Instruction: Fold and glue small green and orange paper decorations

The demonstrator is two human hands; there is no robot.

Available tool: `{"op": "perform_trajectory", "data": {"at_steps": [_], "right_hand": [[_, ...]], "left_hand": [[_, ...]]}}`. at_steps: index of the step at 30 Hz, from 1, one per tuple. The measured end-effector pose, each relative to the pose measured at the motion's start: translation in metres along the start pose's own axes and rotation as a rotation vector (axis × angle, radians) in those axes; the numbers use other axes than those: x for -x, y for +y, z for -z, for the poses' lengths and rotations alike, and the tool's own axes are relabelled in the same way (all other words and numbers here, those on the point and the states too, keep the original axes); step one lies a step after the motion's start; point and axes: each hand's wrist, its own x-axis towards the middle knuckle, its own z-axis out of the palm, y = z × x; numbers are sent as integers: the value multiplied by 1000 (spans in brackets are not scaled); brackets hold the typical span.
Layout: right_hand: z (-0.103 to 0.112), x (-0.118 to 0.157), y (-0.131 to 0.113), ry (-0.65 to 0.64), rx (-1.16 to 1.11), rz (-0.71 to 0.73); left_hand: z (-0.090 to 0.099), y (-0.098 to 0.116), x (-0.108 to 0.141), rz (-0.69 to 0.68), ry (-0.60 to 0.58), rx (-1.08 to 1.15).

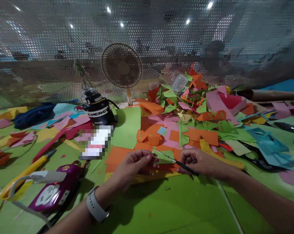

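Observation:
My right hand is closed around the black handle of a thin metal-tipped tool, which looks like tweezers or a fine pen-like tool. Its tip points left and reaches my left hand. Thumb and fingers of that hand are pinched together near the tip; anything between them is too small to make out. Orange paper sheets and a green piece lie under and behind both hands on the green table.
A desk fan and a black bottle stand behind. A phone, purple power strip and yellow-handled tool are left. Paper scraps heap at back right, near yellow scissors or a cutter. Perforated metal panel rises behind.

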Motion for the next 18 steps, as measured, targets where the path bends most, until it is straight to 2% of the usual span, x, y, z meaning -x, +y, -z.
{"op": "perform_trajectory", "data": {"at_steps": [6, 13, 18], "right_hand": [[-2, -1, -3, 16, 36, -42], [-1, -1, 2, -2, 50, -126], [0, 1, 1, -8, 85, -119]], "left_hand": [[0, 2, 0, 60, 6, 38], [0, 1, -1, 247, 27, 80], [0, 1, 0, 251, 24, 95]]}}
